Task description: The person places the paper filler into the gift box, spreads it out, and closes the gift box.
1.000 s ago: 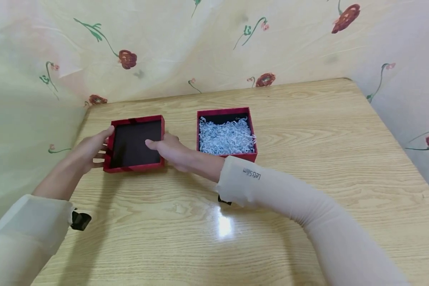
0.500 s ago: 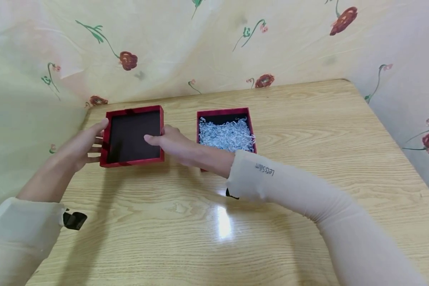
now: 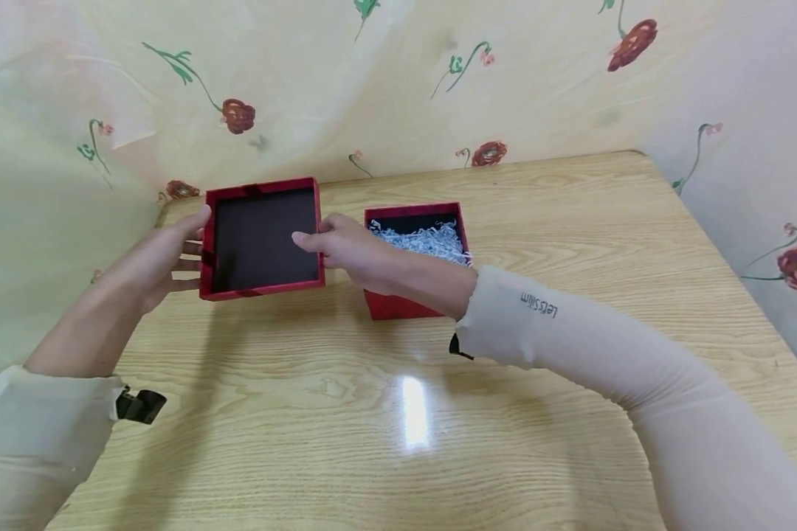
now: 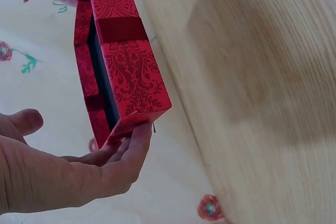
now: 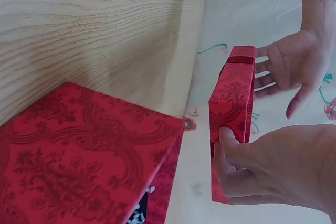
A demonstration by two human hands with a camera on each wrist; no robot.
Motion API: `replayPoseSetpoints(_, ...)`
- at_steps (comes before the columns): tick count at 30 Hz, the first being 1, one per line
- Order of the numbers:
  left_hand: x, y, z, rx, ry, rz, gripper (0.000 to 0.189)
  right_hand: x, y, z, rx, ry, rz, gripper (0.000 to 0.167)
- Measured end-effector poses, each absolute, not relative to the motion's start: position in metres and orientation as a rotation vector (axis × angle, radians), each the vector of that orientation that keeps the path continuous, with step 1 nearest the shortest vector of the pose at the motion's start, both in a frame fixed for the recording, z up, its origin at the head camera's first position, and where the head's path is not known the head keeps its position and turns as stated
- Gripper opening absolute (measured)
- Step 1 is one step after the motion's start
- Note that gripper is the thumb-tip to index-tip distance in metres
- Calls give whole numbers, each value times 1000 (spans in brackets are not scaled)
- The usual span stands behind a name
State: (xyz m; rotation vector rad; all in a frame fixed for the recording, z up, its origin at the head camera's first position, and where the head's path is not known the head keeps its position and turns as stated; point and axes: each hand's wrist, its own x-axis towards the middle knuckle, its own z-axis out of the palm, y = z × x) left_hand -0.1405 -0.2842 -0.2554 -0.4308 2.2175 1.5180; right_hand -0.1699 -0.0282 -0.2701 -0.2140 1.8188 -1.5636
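Note:
A shallow red patterned box lid (image 3: 266, 240) with a dark inside is held tilted above the left part of the table. My right hand (image 3: 360, 254) pinches its right wall, thumb toward the inside and fingers outside. At the opposite wall, my left hand (image 3: 153, 265) touches the lid with extended fingers; the left wrist view shows the thumb standing apart. To the right stands a deeper red box (image 3: 398, 307), upright, holding pale blue-white shredded paper (image 3: 432, 242). My right forearm covers part of that box in the head view.
The wood-grain table (image 3: 332, 420) extends around the box. Behind it and at both sides hangs a pale flowered covering (image 3: 319, 81). A bright light reflection lies on the tabletop in front of the box.
The lid has risen away from the table, first slightly left, then back right, with both hands on it. My right forearm has shifted right, and more of the box's front wall shows.

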Motion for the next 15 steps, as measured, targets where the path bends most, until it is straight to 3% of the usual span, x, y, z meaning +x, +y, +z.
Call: replayPoseSetpoints(15, -139, -249, -242, -370, 2212, 1575, 57, -174, 20, -259, -209, 1738, -1658, 53)
